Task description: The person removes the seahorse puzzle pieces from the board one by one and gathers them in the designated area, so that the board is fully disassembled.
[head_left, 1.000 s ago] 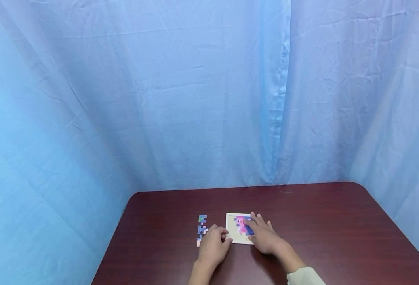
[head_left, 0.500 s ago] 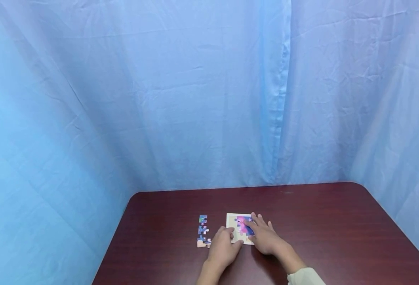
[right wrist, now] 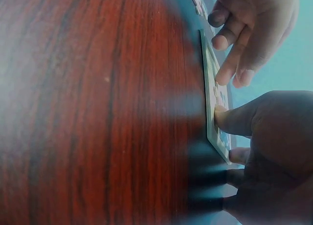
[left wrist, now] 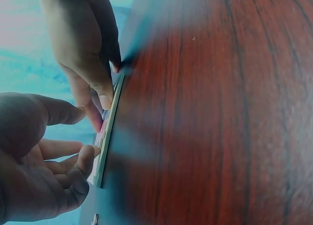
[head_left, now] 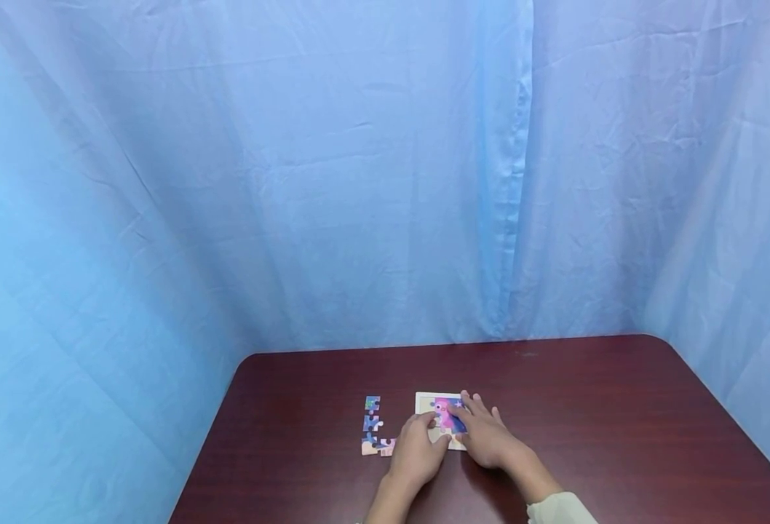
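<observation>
A: Left grip status?

B: Left grip (head_left: 418, 447), bare hand: fingers loosely bent, thumb and index apart, reaching over the near-left part of the puzzle tray (head_left: 426, 405). Tips on the bed or just above it, can't tell.

A: Right grip (head_left: 490, 435)?

B: Palm down over the tray's right side, fingers spread and mostly straight. Thumb on the tray's near part, index on the picture, the rest at or past the right edge.

A: And the tray?

B: Flat on the counter, whitish rim, between and under the two hands. Pale bed shows along the left.

A: What's in it?

B: Fitted pieces (head_left: 442, 413): pink figure on dark blue, partly under the right hand. Exact count is hidden.

A: Loose ones?

B: Four loose pieces (head_left: 371, 422) visible, left of the tray. Three in a column running away from the person, the fourth right of the nearest one, just beside the left hand. Tabs close; can't tell if locked.

A: Surroundings?

B: Pale sleeve (head_left: 560, 508) on the right arm. Dark red-brown counter (head_left: 588, 393), wood grain, rounded far corners. Light-blue curtain (head_left: 359, 182) behind and down both sides.
</observation>
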The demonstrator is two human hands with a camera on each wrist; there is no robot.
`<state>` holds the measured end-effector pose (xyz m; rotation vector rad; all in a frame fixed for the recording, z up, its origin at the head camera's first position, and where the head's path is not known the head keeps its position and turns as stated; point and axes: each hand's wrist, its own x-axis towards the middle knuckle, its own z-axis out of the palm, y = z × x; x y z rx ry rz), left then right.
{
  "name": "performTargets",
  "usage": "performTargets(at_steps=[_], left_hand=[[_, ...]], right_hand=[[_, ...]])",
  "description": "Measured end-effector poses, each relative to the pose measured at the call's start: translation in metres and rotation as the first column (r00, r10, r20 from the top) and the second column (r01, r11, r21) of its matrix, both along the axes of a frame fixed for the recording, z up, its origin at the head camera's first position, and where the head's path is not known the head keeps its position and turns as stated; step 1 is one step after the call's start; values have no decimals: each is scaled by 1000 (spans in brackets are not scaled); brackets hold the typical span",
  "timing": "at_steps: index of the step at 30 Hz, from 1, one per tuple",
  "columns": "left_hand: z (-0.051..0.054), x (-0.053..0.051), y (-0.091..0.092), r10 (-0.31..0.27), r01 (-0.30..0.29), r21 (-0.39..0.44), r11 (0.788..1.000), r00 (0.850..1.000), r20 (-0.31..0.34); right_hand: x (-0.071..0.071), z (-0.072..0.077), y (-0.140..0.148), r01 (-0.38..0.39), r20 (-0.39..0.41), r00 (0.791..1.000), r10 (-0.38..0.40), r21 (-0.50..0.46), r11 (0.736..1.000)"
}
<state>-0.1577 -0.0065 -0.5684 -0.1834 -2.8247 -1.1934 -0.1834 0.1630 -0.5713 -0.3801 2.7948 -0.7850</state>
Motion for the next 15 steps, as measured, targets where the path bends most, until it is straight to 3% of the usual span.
performTargets(at_steps=[15], left_hand=[[-6, -3, 1, 13, -12, 74, 997, 1000, -12]], right_hand=[[0, 1, 0, 2, -1, 1000, -2, 9, 1000]])
